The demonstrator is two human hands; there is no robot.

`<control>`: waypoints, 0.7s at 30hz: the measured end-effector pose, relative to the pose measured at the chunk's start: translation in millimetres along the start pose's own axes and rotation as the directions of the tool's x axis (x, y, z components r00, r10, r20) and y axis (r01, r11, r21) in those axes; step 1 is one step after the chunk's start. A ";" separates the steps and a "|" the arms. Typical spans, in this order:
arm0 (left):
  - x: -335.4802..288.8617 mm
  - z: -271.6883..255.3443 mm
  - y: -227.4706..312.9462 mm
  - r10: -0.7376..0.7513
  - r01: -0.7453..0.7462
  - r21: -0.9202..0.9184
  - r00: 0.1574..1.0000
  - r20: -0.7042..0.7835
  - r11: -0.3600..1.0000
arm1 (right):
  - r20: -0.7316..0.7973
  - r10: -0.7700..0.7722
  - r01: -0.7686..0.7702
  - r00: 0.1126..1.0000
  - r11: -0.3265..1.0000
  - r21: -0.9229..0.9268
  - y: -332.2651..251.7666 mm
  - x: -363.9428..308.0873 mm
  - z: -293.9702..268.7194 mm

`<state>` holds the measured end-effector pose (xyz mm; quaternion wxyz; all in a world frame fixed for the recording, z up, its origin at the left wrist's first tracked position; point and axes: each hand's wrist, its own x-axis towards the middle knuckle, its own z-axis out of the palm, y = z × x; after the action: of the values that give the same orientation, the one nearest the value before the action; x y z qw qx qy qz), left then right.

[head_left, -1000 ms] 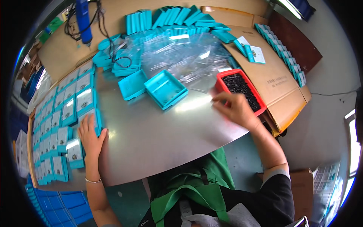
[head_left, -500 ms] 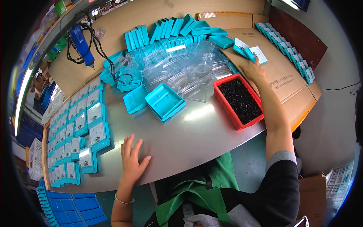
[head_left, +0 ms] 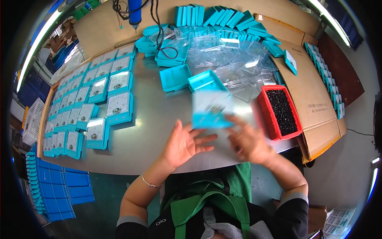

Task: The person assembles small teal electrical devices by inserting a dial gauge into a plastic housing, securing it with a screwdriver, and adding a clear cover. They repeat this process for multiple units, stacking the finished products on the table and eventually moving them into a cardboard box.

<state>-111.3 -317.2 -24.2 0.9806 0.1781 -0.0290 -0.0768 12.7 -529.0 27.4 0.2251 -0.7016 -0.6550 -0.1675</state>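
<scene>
Over the front of the metal table, a teal case with a white face panel (head_left: 213, 104) is held up in my right hand (head_left: 251, 142), blurred by motion. The right fingers close on the case's lower right corner. My left hand (head_left: 184, 144) is open beside its lower left, palm turned up and fingers spread. Whether the left fingertips touch the case I cannot tell. Just behind the case lie two teal trays, one (head_left: 175, 78) tilted and the other (head_left: 206, 81) partly covered by it. One more white-faced case (head_left: 291, 62) rests on the cardboard.
A red bin (head_left: 267, 113) of small black parts (head_left: 281, 111) stands at the right. Clear plastic covers (head_left: 215, 55) and stacked teal trays (head_left: 227, 18) fill the back. Rows of white-faced cases (head_left: 119, 104) occupy the left. A blue electric screwdriver (head_left: 135, 14) hangs above, its cable looping down.
My right hand has brought a white-faced case from the cardboard to the front middle. My left hand has lifted from the table and moved right toward it. The view has shifted.
</scene>
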 end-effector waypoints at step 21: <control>-35.1 10.5 -28.6 0.209 -0.007 0.532 0.924 -0.321 0.847 | -0.021 0.600 -0.205 0.799 0.305 0.930 -43.6 15.2 16.7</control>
<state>-150.8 -341.6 -25.4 0.8859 0.4460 0.1249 0.0250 -30.4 -505.5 25.6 0.7143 -0.5685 -0.3822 0.1431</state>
